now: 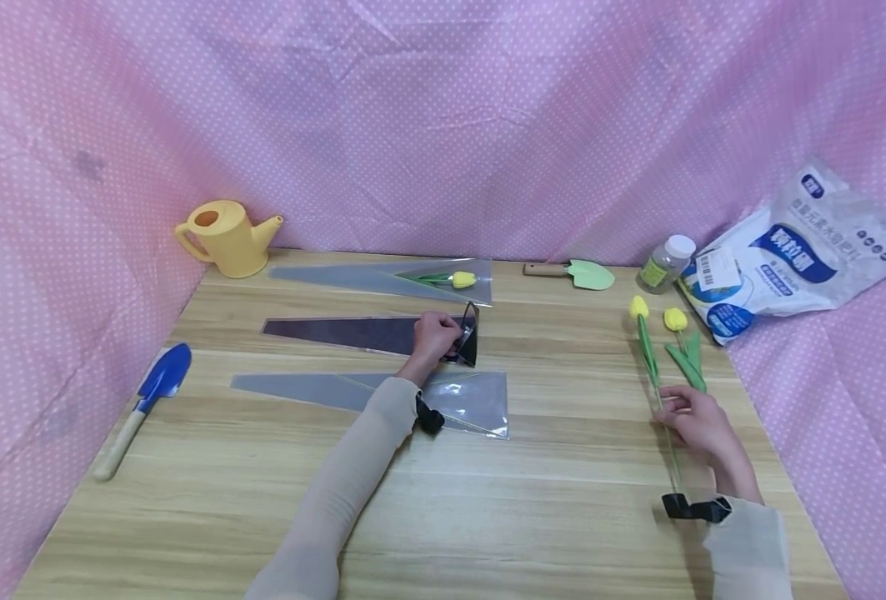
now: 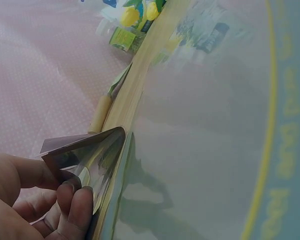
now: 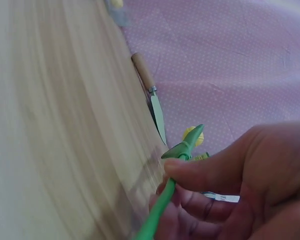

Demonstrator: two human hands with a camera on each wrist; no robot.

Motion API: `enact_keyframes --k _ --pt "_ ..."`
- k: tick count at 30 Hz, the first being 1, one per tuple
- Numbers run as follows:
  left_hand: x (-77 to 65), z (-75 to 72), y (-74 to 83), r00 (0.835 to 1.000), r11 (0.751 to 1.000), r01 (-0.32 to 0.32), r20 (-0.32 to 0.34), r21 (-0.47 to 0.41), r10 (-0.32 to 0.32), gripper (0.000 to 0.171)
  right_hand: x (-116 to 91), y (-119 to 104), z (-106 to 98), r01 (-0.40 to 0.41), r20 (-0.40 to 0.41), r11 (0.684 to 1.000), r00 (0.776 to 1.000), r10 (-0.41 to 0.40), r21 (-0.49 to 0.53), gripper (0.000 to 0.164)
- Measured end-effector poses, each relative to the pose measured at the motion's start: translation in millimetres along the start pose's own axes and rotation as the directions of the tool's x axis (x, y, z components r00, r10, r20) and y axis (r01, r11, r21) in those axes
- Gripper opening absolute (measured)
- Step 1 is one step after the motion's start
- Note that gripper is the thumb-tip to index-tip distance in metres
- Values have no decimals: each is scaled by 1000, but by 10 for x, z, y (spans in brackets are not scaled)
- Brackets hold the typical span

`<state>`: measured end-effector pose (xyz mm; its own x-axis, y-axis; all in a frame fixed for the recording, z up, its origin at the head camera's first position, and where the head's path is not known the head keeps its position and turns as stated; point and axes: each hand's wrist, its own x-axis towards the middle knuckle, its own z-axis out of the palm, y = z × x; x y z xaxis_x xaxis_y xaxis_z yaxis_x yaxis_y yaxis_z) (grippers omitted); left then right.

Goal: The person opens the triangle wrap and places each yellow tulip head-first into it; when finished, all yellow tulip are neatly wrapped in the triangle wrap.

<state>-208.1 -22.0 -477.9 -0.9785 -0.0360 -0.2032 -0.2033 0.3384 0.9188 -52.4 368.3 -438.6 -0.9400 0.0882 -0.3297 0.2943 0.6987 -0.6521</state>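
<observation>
My left hand (image 1: pixel 435 336) pinches the wide end of a dark flower sleeve (image 1: pixel 345 331) on the table. In the left wrist view its fingers (image 2: pixel 72 210) hold the lifted film, and the sleeve's mouth (image 2: pixel 85 150) gapes. At the right, my right hand (image 1: pixel 699 421) grips an artificial yellow tulip (image 1: pixel 643 337) by its stem, blossom pointing away from me. Thumb and fingers close round the green stem (image 3: pixel 160 207) in the right wrist view. A second yellow tulip (image 1: pixel 686 358) lies just beyond that hand. Under my left forearm is a clear sleeve (image 1: pixel 465 400).
At the back, another clear sleeve (image 1: pixel 330 277) contains a yellow tulip (image 1: pixel 463 280). A yellow watering can (image 1: pixel 232 242) and blue trowel (image 1: pixel 163 375) are at left. A green trowel (image 1: pixel 591 275), lidded jar (image 1: pixel 663 267) and fertilizer bag (image 1: pixel 795 258) line the back right.
</observation>
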Motion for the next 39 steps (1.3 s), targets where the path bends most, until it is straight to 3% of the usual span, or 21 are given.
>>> enact_keyframes --k 6,13,18,24,30,33,39 --pt "5 2 2 1000 1000 8 2 13 -8 10 15 -27 21 12 44 985 999 -20 175 53" --pt "9 -2 11 1000 1000 17 7 18 -17 10 51 -56 57 14 99 917 993 -58 398 49" --pt "12 1 10 1000 1000 19 8 23 -19 10 77 -98 96 -11 154 822 984 -93 569 30" --pt "14 6 -4 1000 1000 10 5 15 -10 10 115 -121 206 -14 182 655 965 -190 755 28" --pt "-5 9 5 1000 1000 8 2 12 -8 10 154 -193 291 -32 200 533 944 -261 846 29" --pt "-10 8 8 1000 1000 8 1 11 -8 10 174 -254 320 -42 201 498 942 -270 866 28" --pt "-11 5 1 1000 1000 1 0 13 -1 10 220 -384 360 -67 203 471 948 -245 880 24"
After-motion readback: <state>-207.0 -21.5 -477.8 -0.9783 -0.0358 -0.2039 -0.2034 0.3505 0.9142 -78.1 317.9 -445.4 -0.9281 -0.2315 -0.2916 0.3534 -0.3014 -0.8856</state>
